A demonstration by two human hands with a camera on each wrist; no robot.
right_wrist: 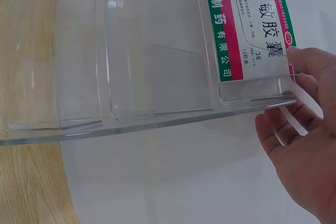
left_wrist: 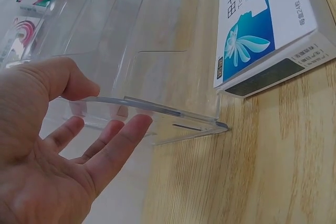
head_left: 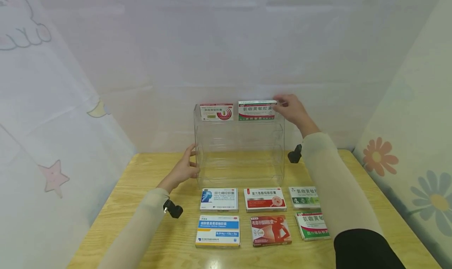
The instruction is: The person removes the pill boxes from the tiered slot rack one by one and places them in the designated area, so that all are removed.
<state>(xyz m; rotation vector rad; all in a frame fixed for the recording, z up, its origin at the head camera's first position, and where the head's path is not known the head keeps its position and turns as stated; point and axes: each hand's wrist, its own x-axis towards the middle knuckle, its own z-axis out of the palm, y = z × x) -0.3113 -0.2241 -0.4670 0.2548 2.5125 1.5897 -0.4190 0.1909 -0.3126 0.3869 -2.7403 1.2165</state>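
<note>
A clear plastic tiered rack point(head_left: 243, 151) stands upright on the table. My left hand point(head_left: 184, 169) holds the rack's left side; in the left wrist view the thumb point(left_wrist: 79, 85) lies on its edge, with the fingers on the outer side. At the top right, my right hand point(head_left: 291, 108) pinches the end of a white, green and red medicine box point(head_left: 256, 111) on the top tier. The right wrist view shows the thumb point(right_wrist: 310, 61) at the box's corner, other fingers near the rack's side panel. A white and red medicine box point(head_left: 216, 112) sits left of it on that tier.
In front of the rack lie several medicine boxes in two rows: a white and blue box point(head_left: 219, 199), a white and red box point(head_left: 265, 199), a blue-banded box point(head_left: 217, 231), a red box point(head_left: 271, 230), and two green-marked boxes, one point(head_left: 304, 197) behind the other point(head_left: 312, 225), partly hidden by my right sleeve.
</note>
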